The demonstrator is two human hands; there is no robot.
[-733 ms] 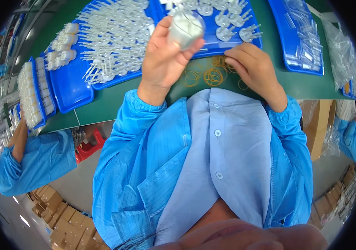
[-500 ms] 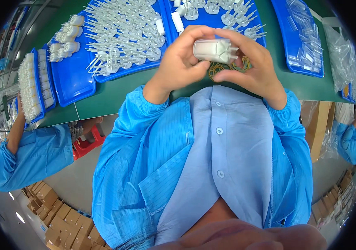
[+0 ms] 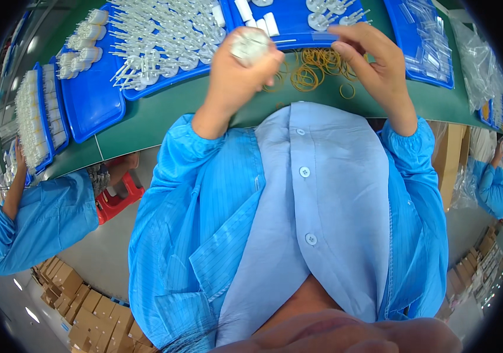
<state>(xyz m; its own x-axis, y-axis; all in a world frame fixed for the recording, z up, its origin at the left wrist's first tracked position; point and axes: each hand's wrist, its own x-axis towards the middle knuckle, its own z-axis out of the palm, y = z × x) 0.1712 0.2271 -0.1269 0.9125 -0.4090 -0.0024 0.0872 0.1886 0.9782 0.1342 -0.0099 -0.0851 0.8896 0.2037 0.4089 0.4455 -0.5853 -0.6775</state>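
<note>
My left hand (image 3: 233, 73) is closed around a white cylindrical part (image 3: 250, 48), its ridged end turned upward. The clear sleeve seen around it earlier is mostly hidden by the fingers. Off to the right, my right hand (image 3: 376, 66) has thumb and forefinger apart, and I see nothing between them. It hovers beside a heap of yellow-brown rubber bands (image 3: 316, 66) on the green table (image 3: 157, 129). Just beyond my left hand, short white cylinders (image 3: 271, 24) lie in a blue tray (image 3: 316, 40) with white pronged pieces (image 3: 321, 21).
Left of me, a blue tray holds many white pronged pieces (image 3: 163, 41); another tray (image 3: 92, 109) carries white bundles (image 3: 80, 62). Clear plastic sleeves (image 3: 422, 50) fill a tray at right, beside a plastic bag (image 3: 478, 65). Co-workers in blue sleeves (image 3: 45, 217) sit on both sides.
My hands have parted. The left moved slightly left with the white part, turning its end upward; the right let go and moved right. The rubber bands now show more fully.
</note>
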